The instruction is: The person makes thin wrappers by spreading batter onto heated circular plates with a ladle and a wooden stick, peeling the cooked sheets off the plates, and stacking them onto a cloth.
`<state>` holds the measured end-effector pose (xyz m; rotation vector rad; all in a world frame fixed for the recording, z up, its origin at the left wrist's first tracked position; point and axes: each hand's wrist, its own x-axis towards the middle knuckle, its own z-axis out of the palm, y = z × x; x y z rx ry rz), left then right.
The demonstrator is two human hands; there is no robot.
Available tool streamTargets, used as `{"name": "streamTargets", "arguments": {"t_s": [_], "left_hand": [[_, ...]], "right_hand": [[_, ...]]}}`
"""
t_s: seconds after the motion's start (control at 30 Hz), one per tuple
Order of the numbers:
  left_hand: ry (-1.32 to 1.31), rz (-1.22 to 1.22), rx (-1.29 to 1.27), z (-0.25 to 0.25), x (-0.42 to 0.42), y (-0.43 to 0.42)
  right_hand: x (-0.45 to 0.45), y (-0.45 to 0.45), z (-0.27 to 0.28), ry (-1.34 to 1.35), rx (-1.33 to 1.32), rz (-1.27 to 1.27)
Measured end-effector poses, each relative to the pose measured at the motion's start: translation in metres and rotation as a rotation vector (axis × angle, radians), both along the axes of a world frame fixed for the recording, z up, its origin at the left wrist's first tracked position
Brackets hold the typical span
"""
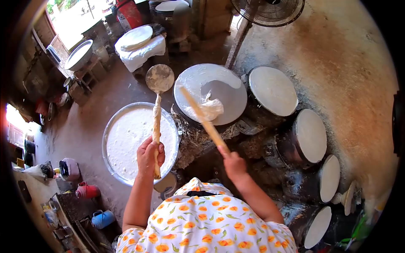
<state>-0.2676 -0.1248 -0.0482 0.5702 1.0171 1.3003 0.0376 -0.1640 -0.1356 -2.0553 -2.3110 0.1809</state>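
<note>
My left hand (147, 155) is closed around the long pale handle of a ladle (160, 79), whose round metal bowl is raised beyond the basin. Under that hand stands a wide metal basin (105, 149) of lumpy white batter (126, 137). Gripped in my right hand (235, 165) is a flat wooden stick (203, 120), slanting over a round griddle (230, 103). White batter (192, 78) coats part of the griddle, and a grey area shows at its right. Beside the stick lies a crumpled white clump (211, 109); whether they touch I cannot tell.
Several round-topped drums curve down the right, including one (273, 90) beside the griddle and another (311, 135) below it. A stack of white discs (135, 38) rests on a cloth-covered stand (143, 54). A fan (270, 8) stands at the back. Red (87, 190) and blue (102, 219) jugs sit lower left.
</note>
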Motion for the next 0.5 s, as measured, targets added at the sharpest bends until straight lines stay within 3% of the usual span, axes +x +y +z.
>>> {"name": "streamTargets", "arguments": {"t_s": [0.07, 0.17, 0.33, 0.47, 0.5], "left_hand": [[-0.021, -0.008, -0.014, -0.001, 0.0, 0.002], [-0.029, -0.015, -0.01, -0.002, 0.0, 0.005], [-0.026, -0.04, -0.022, -0.011, -0.002, 0.004], [-0.044, -0.069, -0.021, -0.012, 0.013, 0.008], [-0.04, -0.074, -0.018, -0.012, 0.017, 0.009]], "right_hand": [[-0.023, 0.003, -0.017, 0.103, -0.017, -0.01], [0.01, -0.025, -0.028, 0.102, -0.038, -0.083], [0.064, -0.074, -0.008, -0.055, -0.058, -0.232], [0.078, -0.043, -0.014, 0.085, 0.054, -0.327], [0.074, -0.029, -0.001, 0.13, -0.031, -0.377]]}}
